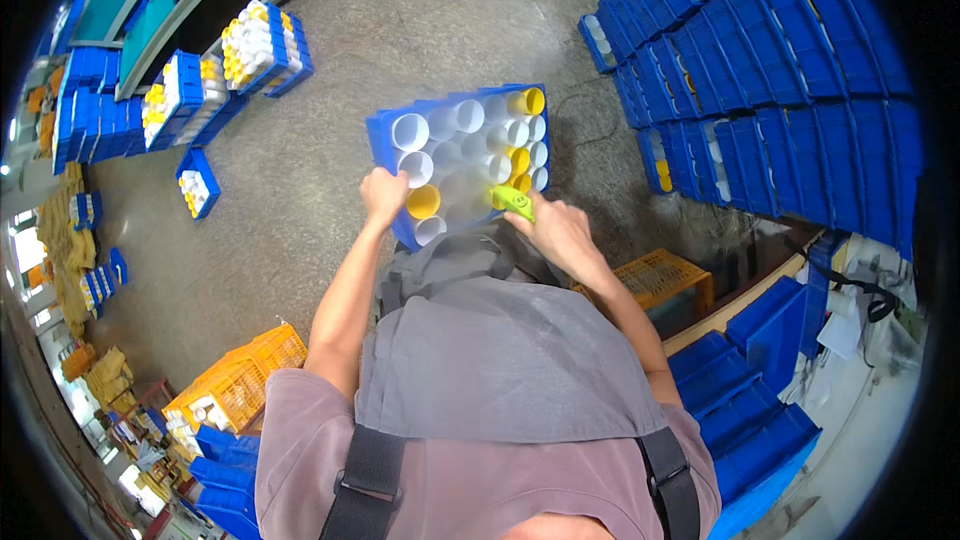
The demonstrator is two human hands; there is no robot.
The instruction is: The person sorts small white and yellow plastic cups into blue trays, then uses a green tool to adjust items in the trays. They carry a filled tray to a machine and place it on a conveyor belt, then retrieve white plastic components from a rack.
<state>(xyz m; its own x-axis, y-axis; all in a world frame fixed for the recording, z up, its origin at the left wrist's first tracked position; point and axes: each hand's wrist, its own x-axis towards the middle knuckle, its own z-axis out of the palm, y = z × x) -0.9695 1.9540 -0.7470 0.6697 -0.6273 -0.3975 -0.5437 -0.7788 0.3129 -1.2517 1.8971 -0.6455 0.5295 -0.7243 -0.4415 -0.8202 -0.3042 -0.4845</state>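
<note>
In front of my body a blue crate (383, 145) holds upright, open-topped cylinders. Most are white, like the white cylinder (410, 130) in its far left corner; others are yellow, such as the yellow cylinder (423, 202) near its left side. My left hand (384, 194) is closed at the crate's left edge, thumb beside a white cylinder. Inside my right hand (556, 230), over the near right part of the crate, is a lime-green hand tool (513, 202) with a dark round mark; its tip points at the cylinders. A whitish haze blurs the crate's middle, hiding detail there.
Tall stacks of blue crates (730, 50) stand on the right. Filled crates (265, 48) sit at the far left, and a smaller blue crate (200, 183) lies on the floor. Orange crates (240, 377) are at near left; a yellow-orange crate (655, 278) is beside my right arm.
</note>
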